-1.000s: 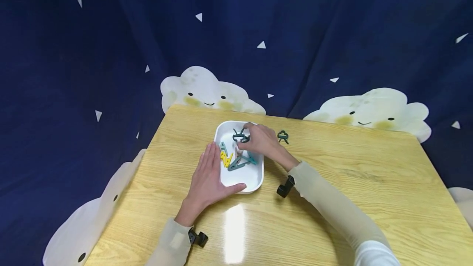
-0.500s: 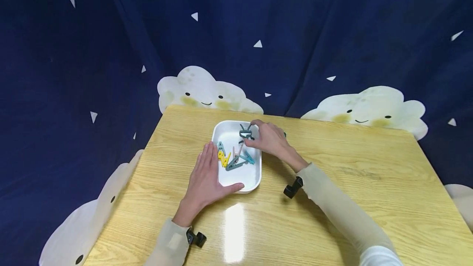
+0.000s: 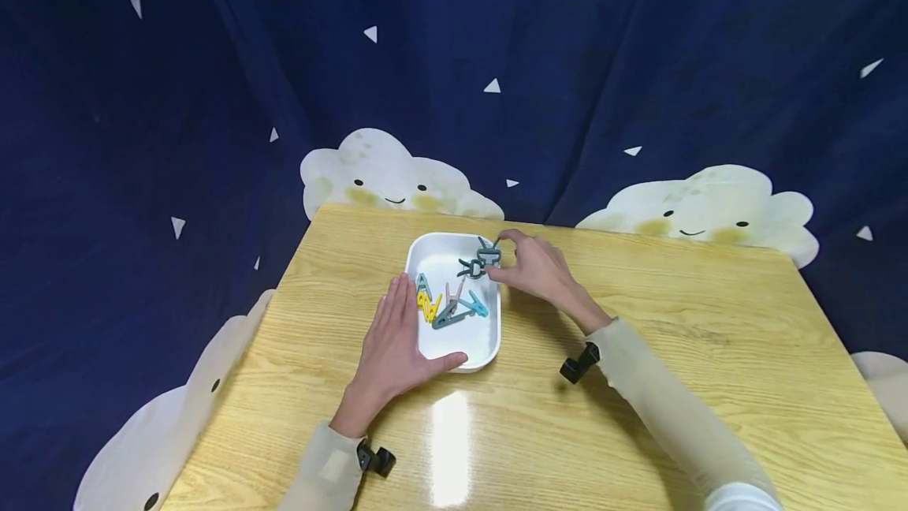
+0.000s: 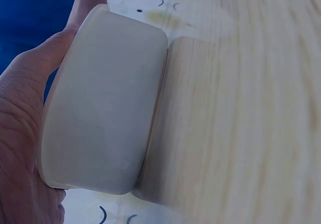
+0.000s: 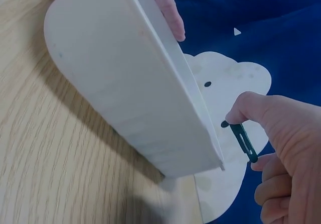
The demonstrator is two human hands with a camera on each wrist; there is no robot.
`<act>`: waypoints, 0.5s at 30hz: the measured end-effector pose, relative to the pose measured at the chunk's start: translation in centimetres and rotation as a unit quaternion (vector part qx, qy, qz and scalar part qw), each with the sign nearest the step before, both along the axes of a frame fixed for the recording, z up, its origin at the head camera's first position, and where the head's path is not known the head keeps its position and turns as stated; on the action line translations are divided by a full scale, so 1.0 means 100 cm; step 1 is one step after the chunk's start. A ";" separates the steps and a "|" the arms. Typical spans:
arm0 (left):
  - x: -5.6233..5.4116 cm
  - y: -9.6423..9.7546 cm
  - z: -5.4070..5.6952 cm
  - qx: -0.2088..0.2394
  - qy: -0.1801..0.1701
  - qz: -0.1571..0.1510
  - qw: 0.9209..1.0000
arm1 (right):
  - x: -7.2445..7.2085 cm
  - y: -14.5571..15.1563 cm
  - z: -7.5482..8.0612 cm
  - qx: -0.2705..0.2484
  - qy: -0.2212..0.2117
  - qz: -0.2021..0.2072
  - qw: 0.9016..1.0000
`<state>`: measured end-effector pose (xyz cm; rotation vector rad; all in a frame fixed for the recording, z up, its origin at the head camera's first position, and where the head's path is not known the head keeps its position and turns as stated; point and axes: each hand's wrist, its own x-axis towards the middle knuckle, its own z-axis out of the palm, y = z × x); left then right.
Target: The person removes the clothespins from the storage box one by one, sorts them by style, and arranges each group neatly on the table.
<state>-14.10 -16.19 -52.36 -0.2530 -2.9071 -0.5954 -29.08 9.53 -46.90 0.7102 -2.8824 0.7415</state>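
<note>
My right hand [image 3: 535,266] pinches a dark green clip [image 3: 488,255] between thumb and forefinger, over the far right corner of a white plastic tray [image 3: 454,353]. In the right wrist view the clip [image 5: 244,142] is seen edge-on, beyond the tray's rim. A second dark green clip [image 3: 471,268] lies in the tray just left of it. Flat along the tray's left side lies my left hand [image 3: 393,345], fingers straight and thumb across the near rim. Inside the tray are yellow pegs [image 3: 429,306], a pink peg [image 3: 453,293], a grey-green peg [image 3: 452,314] and blue pegs [image 3: 477,303].
The tray stands on a light wooden table [image 3: 638,353]. Behind the table hangs a dark blue curtain [image 3: 397,85] printed with white clouds and triangles. A bright reflection shows on the wood in front of the tray.
My right hand has moved right with the dark green clip, from over the tray to its far right corner. A dark green clip on the table is now hidden behind that hand. My left hand stays.
</note>
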 end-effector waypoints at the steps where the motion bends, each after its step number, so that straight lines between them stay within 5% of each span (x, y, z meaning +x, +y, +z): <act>1: 0.000 0.000 0.000 0.001 0.000 0.000 1.000 | 0.000 0.002 0.000 -0.001 0.003 -0.003 1.000; 15: 0.000 0.000 -0.001 0.002 0.002 0.000 1.000 | -0.007 0.043 -0.006 0.005 0.017 -0.037 0.999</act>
